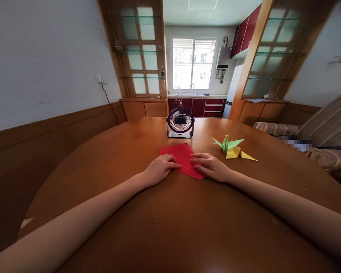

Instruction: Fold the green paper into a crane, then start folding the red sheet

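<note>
A red sheet of paper (179, 154) lies flat on the round wooden table (170, 220), just in front of me. My left hand (159, 168) rests on its near left edge, fingers curled with the tips pressing the paper. My right hand (210, 166) lies on its right side, fingers stretched toward the left and flat on the sheet. The two hands almost meet over the paper's near corner. To the right of the right hand stand two folded paper cranes, one green (226, 143) and one yellow (238, 153), apart from both hands.
A small purple desk fan (180, 122) stands on the table behind the red paper. A striped sofa (324, 132) is at the right. A wood-panelled wall with a socket and cable runs along the left. A kitchen with a window lies beyond.
</note>
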The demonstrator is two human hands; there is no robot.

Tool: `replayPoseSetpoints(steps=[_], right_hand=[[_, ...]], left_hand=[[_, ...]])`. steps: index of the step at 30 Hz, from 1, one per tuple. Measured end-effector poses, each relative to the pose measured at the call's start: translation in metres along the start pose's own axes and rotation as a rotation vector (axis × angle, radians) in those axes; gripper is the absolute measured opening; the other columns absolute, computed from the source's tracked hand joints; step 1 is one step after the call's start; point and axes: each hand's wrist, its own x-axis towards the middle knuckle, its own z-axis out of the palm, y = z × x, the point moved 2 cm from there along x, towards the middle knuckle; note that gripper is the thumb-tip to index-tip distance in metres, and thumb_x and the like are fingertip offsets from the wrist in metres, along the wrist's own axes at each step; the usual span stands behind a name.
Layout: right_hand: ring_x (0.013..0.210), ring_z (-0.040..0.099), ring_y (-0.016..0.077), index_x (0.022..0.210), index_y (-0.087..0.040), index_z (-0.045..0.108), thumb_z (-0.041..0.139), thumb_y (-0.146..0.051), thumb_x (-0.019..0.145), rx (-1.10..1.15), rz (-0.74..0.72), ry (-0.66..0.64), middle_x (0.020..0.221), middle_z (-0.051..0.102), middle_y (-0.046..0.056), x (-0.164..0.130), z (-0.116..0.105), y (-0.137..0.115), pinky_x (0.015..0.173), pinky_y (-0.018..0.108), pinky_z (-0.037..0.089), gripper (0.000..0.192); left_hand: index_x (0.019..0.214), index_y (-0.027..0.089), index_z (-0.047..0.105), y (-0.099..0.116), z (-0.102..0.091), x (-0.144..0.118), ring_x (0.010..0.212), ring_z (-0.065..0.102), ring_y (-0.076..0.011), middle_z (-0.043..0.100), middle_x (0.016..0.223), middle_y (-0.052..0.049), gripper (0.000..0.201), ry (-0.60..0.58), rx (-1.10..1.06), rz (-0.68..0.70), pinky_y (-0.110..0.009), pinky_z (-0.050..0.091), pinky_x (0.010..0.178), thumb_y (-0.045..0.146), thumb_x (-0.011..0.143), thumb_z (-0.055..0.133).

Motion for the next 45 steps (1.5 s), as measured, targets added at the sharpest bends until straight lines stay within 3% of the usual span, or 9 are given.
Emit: replayPoseSetpoints(steps=[3,8,17,26,29,32,37,40,45], right_hand=[[0.118,0.059,0.0253,0.121,-0.020,0.065,0.049,-0.033,0.097,-0.002,0.024,-0.067,0.127,0.062,0.013,0.001,0.003,0.001,0.101,0.048,0.046,0.032],[0.113,0.062,0.0240,0.114,-0.020,0.069,0.049,-0.034,0.097,0.017,0.005,-0.047,0.118,0.067,0.012,0.002,0.002,-0.001,0.099,0.046,0.046,0.030],[0.091,0.064,0.0200,0.100,-0.019,0.071,0.045,-0.032,0.100,-0.010,-0.125,-0.072,0.101,0.072,0.008,0.002,-0.005,-0.012,0.086,0.040,0.044,0.029],[0.089,0.062,0.0204,0.108,-0.016,0.067,0.047,-0.029,0.098,0.058,-0.317,-0.103,0.094,0.071,0.011,-0.001,-0.005,-0.022,0.080,0.036,0.049,0.025],[0.082,0.062,0.0190,0.108,-0.016,0.068,0.043,-0.031,0.099,0.110,-0.257,-0.026,0.091,0.070,0.010,-0.002,-0.006,-0.020,0.076,0.035,0.050,0.029],[0.084,0.062,0.0195,0.103,-0.018,0.069,0.040,-0.033,0.100,0.122,-0.129,0.153,0.092,0.070,0.009,-0.002,-0.010,-0.012,0.078,0.036,0.051,0.033],[0.085,0.063,0.0213,0.100,-0.021,0.070,0.048,-0.035,0.096,0.037,0.098,0.337,0.091,0.069,0.008,-0.003,-0.013,0.008,0.076,0.037,0.051,0.026],[0.084,0.063,0.0224,0.102,-0.020,0.069,0.051,-0.032,0.094,-0.024,0.172,0.322,0.090,0.067,0.008,-0.005,-0.012,0.023,0.077,0.040,0.051,0.024],[0.104,0.061,0.0276,0.110,-0.018,0.067,0.057,-0.034,0.089,-0.118,0.229,0.170,0.114,0.063,0.013,-0.007,-0.005,0.039,0.093,0.048,0.048,0.028]], left_hand=[[0.111,0.027,0.071,-0.002,-0.001,-0.001,0.096,0.058,-0.0183,0.065,0.104,-0.007,0.036,-0.002,-0.003,0.014,-0.034,0.045,0.088,0.016,0.095,0.040],[0.111,0.025,0.071,-0.009,-0.004,-0.003,0.095,0.059,-0.0177,0.065,0.104,-0.006,0.039,-0.006,0.054,0.023,-0.032,0.046,0.086,0.011,0.093,0.039],[0.107,0.023,0.073,-0.006,-0.011,-0.004,0.091,0.059,-0.0213,0.067,0.100,-0.008,0.033,-0.004,0.243,-0.057,-0.036,0.045,0.082,0.014,0.092,0.045],[0.114,0.019,0.069,0.008,-0.007,-0.002,0.103,0.059,-0.0251,0.067,0.111,-0.011,0.034,-0.001,0.196,-0.143,-0.041,0.045,0.092,0.038,0.094,0.050],[0.120,0.019,0.066,0.004,-0.004,-0.002,0.110,0.057,-0.0257,0.064,0.122,-0.011,0.035,-0.031,0.152,-0.086,-0.044,0.042,0.098,0.034,0.096,0.045],[0.125,0.021,0.063,-0.001,-0.001,-0.003,0.117,0.055,-0.0259,0.061,0.130,-0.010,0.035,-0.049,0.103,-0.035,-0.047,0.040,0.102,0.030,0.098,0.043],[0.129,0.024,0.059,-0.006,0.000,-0.004,0.125,0.053,-0.0229,0.057,0.137,-0.008,0.037,-0.092,-0.002,0.047,-0.046,0.038,0.107,0.021,0.098,0.040],[0.127,0.023,0.061,-0.005,-0.002,-0.003,0.126,0.053,-0.0215,0.058,0.136,-0.008,0.039,-0.098,-0.053,0.091,-0.044,0.039,0.108,0.014,0.094,0.042],[0.120,0.026,0.066,-0.002,-0.006,-0.004,0.124,0.055,-0.0197,0.062,0.131,-0.006,0.041,-0.081,-0.138,0.138,-0.044,0.040,0.109,0.008,0.091,0.044]])
